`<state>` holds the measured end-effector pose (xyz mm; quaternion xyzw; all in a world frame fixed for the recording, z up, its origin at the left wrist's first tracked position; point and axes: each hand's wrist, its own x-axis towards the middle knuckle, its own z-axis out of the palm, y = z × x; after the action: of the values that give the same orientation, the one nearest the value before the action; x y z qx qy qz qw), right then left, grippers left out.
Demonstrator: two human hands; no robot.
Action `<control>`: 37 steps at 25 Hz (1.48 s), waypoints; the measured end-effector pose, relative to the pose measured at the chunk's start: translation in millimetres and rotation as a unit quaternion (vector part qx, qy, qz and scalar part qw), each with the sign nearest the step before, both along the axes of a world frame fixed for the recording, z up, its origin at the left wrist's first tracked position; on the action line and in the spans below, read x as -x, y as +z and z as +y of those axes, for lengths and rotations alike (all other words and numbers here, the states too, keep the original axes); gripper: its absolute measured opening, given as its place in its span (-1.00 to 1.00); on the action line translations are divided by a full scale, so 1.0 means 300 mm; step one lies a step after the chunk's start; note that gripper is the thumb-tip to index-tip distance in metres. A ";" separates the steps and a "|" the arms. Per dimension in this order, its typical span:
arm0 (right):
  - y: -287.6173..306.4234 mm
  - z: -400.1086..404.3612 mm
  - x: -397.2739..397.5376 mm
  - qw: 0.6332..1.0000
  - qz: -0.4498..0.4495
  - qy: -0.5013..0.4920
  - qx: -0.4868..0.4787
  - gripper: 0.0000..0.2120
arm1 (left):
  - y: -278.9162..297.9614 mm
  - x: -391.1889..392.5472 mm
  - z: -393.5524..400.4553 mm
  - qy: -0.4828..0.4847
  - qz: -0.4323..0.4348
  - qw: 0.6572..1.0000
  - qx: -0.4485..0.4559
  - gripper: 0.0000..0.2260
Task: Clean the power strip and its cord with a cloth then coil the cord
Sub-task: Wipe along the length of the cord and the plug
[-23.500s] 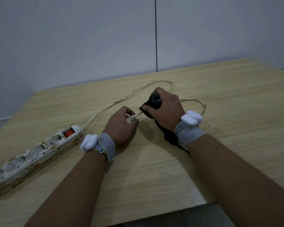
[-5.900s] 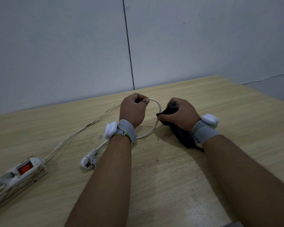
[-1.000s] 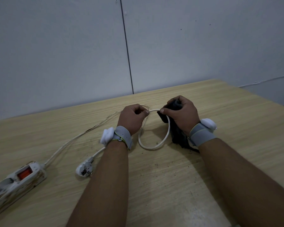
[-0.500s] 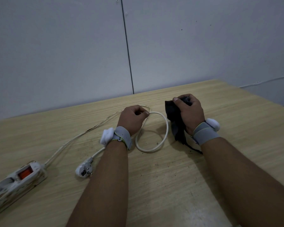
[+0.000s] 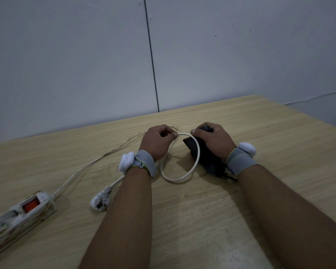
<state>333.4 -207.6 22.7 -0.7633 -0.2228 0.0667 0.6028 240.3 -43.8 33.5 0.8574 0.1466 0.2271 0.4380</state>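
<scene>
My right hand [image 5: 213,141] has come back down since half a second ago: then it was lifted off the cord with the cloth hanging from it, now it sits on the loop again, the cloth [image 5: 206,158] bunched under the palm on the counter [image 5: 182,220]. The loop itself has hardly moved. I read that as the start of another wiping pass along the cord [image 5: 197,162], so the cleaning is not finished and coiling proper has yet to begin, though one turn is already formed.

My left hand [image 5: 157,143] pinches the top of the loop, fingers curled and thumb closed on the cord just left of the right hand. The right hand's fingers are curled over the cloth; the thumb seems to press the cord against it, but the dim light makes that hard to confirm.

The cord is smooth, round and off-white, stiff enough to hold an open oval. From the left hand it runs leftward to the strip [image 5: 19,214], well apart from the loop at the lower left, a long white plastic bar with brown grime and an orange rocker switch. The plug [image 5: 100,202], rounded and white, lies between strip and loop. The cloth is dark, soft and crumpled. The counter is pale wood-grain laminate, speckled with dark crumbs near the loop.
</scene>
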 end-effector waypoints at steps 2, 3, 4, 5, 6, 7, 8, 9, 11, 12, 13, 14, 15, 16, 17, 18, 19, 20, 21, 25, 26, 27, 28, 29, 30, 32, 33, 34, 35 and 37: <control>0.003 -0.001 0.003 0.998 -0.017 -0.049 -0.022 -0.81 | -0.002 0.000 0.000 -0.007 0.008 1.000 0.009 -0.89; 0.005 -0.002 0.003 0.996 -0.019 -0.074 -0.037 -0.81 | -0.002 0.000 0.000 -0.009 0.011 1.000 0.015 -0.89; 0.006 -0.004 0.002 0.994 -0.016 -0.094 -0.050 -0.82 | -0.002 0.002 0.001 -0.011 0.016 1.000 0.018 -0.89; 0.007 -0.007 0.000 0.993 -0.010 -0.106 -0.058 -0.82 | -0.001 0.004 0.001 -0.016 0.023 0.999 0.016 -0.89; 0.009 -0.010 -0.001 0.992 -0.003 -0.107 -0.063 -0.81 | 0.000 0.007 0.000 -0.024 0.032 0.999 0.012 -0.88; 0.010 -0.013 -0.001 0.993 0.003 -0.099 -0.064 -0.80 | 0.000 0.010 -0.002 -0.034 0.043 0.999 0.005 -0.86; 0.011 -0.016 0.003 0.995 0.004 -0.082 -0.061 -0.78 | 0.002 0.012 -0.006 -0.043 0.056 0.998 -0.002 -0.83; 0.010 -0.016 0.007 0.997 -0.002 -0.064 -0.050 -0.76 | 0.002 0.014 -0.010 -0.051 0.069 0.996 -0.008 -0.81; 0.007 -0.012 0.018 0.999 -0.035 -0.036 -0.016 -0.71 | 0.005 0.014 -0.016 -0.057 0.089 0.994 -0.016 -0.83; 0.008 -0.009 0.022 0.998 -0.055 -0.026 0.002 -0.70 | 0.007 0.013 -0.017 -0.057 0.095 0.994 -0.017 -0.84; 0.008 -0.007 0.025 0.997 -0.072 -0.016 0.020 -0.69 | 0.009 0.014 -0.017 -0.055 0.099 0.993 -0.017 -0.85; 0.010 -0.006 0.027 0.996 -0.085 -0.003 0.036 -0.69 | 0.011 0.015 -0.017 -0.053 0.105 0.993 -0.017 -0.84; 0.011 -0.008 0.029 0.994 -0.096 0.014 0.053 -0.69 | 0.012 0.018 -0.018 -0.051 0.112 0.992 -0.021 -0.84; 0.011 -0.008 0.030 0.991 -0.106 0.033 0.075 -0.68 | 0.011 0.021 -0.018 -0.051 0.119 0.991 -0.028 -0.83; 0.010 -0.007 0.030 0.986 -0.120 0.051 0.099 -0.67 | 0.008 0.024 -0.018 -0.050 0.126 0.990 -0.037 -0.81; 0.009 -0.006 0.030 0.981 -0.137 0.065 0.122 -0.67 | 0.007 0.027 -0.020 -0.048 0.131 0.989 -0.046 -0.81; 0.008 -0.003 0.029 0.975 -0.152 0.074 0.143 -0.68 | 0.006 0.030 -0.021 -0.047 0.134 0.988 -0.054 -0.80; 0.008 -0.001 0.029 0.970 -0.164 0.079 0.161 -0.70 | 0.005 0.034 -0.021 -0.045 0.136 0.988 -0.061 -0.80; 0.008 0.001 0.027 0.966 -0.171 0.083 0.175 -0.72 | 0.006 0.038 -0.022 -0.045 0.136 0.987 -0.068 -0.81; 0.008 0.004 0.026 0.954 -0.178 0.098 0.219 -0.74 | 0.016 0.074 -0.008 -0.036 0.132 0.986 -0.096 -0.85; 0.007 0.005 0.026 0.953 -0.179 0.099 0.224 -0.74 | 0.019 0.084 0.001 -0.028 0.136 0.984 -0.108 -0.87; 0.006 0.006 0.027 0.952 -0.181 0.101 0.226 -0.74 | 0.021 0.095 0.011 -0.018 0.147 0.981 -0.125 -0.90; 0.005 0.008 0.028 0.952 -0.182 0.102 0.225 -0.74 | 0.021 0.105 0.024 -0.006 0.163 0.977 -0.141 -0.91; 0.005 0.009 0.029 0.951 -0.184 0.103 0.224 -0.75 | 0.020 0.117 0.036 0.006 0.182 0.971 -0.153 -0.89; 0.005 0.010 0.030 0.951 -0.185 0.104 0.224 -0.75 | 0.015 0.129 0.048 0.019 0.203 0.966 -0.156 -0.87; 0.005 0.013 0.029 0.949 -0.185 0.110 0.229 -0.75 | 0.006 0.153 0.069 0.047 0.239 0.957 -0.157 -0.85; 0.005 0.014 0.029 0.948 -0.186 0.115 0.233 -0.76 | 0.002 0.166 0.078 0.059 0.251 0.953 -0.161 -0.83; 0.004 0.016 0.029 0.946 -0.188 0.118 0.236 -0.76 | -0.001 0.177 0.086 0.066 0.260 0.950 -0.160 -0.82; 0.002 0.017 0.030 0.944 -0.191 0.119 0.240 -0.76 | -0.005 0.187 0.092 0.067 0.269 0.949 -0.150 -0.81; 0.000 0.018 0.031 0.943 -0.194 0.116 0.243 -0.76 | -0.011 0.201 0.101 0.057 0.286 0.949 -0.123 -0.76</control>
<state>324.1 -202.1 22.7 -0.8536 -0.3994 0.0387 0.3322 179.9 -13.4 30.3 0.9236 0.2858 0.0132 0.2552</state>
